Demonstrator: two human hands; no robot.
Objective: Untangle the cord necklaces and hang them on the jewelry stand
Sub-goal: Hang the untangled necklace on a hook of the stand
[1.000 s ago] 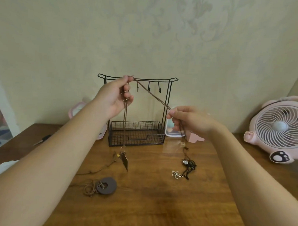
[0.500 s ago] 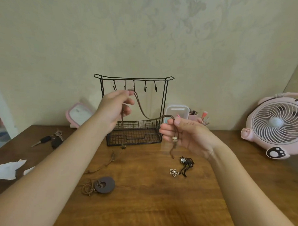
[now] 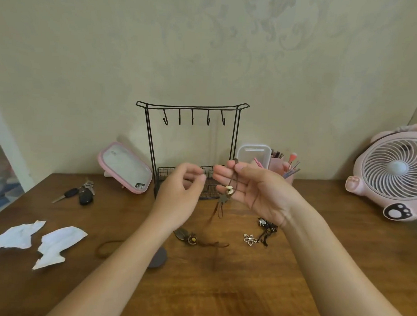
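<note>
Looking across the worktop [image 3: 222,288], you see the pink fan [image 3: 396,174] cut off at the right edge and the jewelry stand [image 3: 192,107] with its wire basket [image 3: 164,173] partly hidden behind your hands. Your right grip [image 3: 256,188] pinches the brown cord necklace [image 3: 229,189], whose tail drops toward the worktop; your left grip [image 3: 178,190] is blurred, its hold unclear.

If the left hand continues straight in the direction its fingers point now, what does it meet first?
Probably the right hand, at its fingertips, then the brown cord necklace it pinches. Depth between the hands is unclear.
</note>
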